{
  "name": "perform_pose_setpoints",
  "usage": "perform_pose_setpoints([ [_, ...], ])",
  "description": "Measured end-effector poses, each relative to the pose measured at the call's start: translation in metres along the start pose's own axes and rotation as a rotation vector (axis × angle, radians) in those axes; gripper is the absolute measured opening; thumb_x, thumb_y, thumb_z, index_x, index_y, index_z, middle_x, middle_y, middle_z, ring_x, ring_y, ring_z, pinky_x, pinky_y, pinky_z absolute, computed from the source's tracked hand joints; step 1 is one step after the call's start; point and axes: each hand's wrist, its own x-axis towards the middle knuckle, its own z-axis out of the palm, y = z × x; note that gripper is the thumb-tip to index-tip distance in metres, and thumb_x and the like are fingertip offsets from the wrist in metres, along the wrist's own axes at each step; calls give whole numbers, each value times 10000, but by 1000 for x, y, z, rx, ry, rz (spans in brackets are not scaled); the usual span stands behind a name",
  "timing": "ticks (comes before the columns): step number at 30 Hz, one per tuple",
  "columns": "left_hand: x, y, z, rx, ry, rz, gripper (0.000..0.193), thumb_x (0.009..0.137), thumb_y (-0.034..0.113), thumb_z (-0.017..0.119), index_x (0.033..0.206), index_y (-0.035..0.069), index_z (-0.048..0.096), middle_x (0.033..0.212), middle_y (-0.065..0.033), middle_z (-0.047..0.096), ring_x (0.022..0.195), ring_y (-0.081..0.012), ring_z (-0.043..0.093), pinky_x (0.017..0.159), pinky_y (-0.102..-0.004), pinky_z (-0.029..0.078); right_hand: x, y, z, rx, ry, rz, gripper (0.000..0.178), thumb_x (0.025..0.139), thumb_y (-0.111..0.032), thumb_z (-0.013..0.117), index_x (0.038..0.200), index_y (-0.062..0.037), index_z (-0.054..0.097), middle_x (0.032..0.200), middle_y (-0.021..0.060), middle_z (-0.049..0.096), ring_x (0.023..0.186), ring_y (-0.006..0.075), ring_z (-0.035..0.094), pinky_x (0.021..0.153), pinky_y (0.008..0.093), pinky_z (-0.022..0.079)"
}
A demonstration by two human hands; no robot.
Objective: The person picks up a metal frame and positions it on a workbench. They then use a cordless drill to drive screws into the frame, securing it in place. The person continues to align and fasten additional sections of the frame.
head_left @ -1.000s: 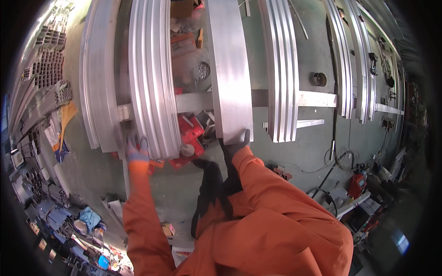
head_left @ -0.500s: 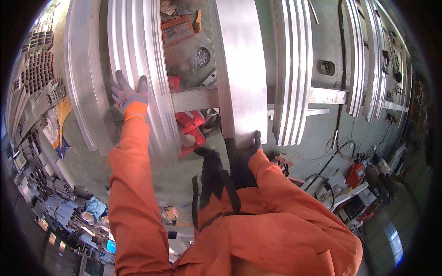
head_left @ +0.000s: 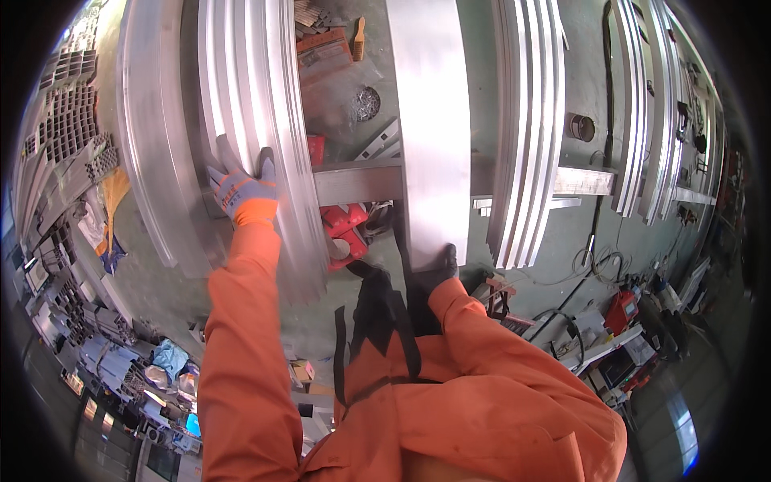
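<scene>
While the right hand (head_left: 440, 263) still grips the flat panel (head_left: 434, 120), the left hand (head_left: 241, 189), seemingly open, has lowered on the ribbed profile (head_left: 257, 96).

Packages sat mostly on the floor under the metal rails. A flat orange-brown carton (head_left: 320, 50) lay near the top of the view, tilted. Just below it a clear plastic bag (head_left: 363, 103) held dark small parts. Red boxes (head_left: 347, 227) were piled beneath the cross bar, a small red one (head_left: 316, 148) just above the bar. A small tan carton (head_left: 303, 371) with a coloured face lay on the floor lower down, beside the orange sleeve. At lower left a glowing blue screen (head_left: 193, 426) showed, too small to tell more.
</scene>
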Motion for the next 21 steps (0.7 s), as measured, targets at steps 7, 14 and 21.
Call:
perform_pose_setpoints([
  [7,4,3,-3,-44,-47,-47,970,810,537,738,1596,347,204,1558,-311,312,1430,-450,364,1158,-491,347,-7,-39,-10,-44,12,-37,188,968,-227,625,1063,-70,668,969,106,664,868,250,657,766,377,518],
  [14,6,5,-2,-40,-19,-16,912,826,544,713,1581,280,274,1576,-220,314,1420,-419,380,1143,-490,369,-47,-15,23,-217,-68,132,187,971,-210,617,1067,-56,663,999,119,669,899,263,672,798,386,535],
  [21,1,-5,-4,-6,39,-11,884,827,484,730,1571,233,322,1579,-203,312,1415,-410,384,1148,-483,369,-13,-53,207,-1570,-846,-1081,222,908,-169,622,1115,-106,673,1024,57,678,952,218,667,817,373,516],
])
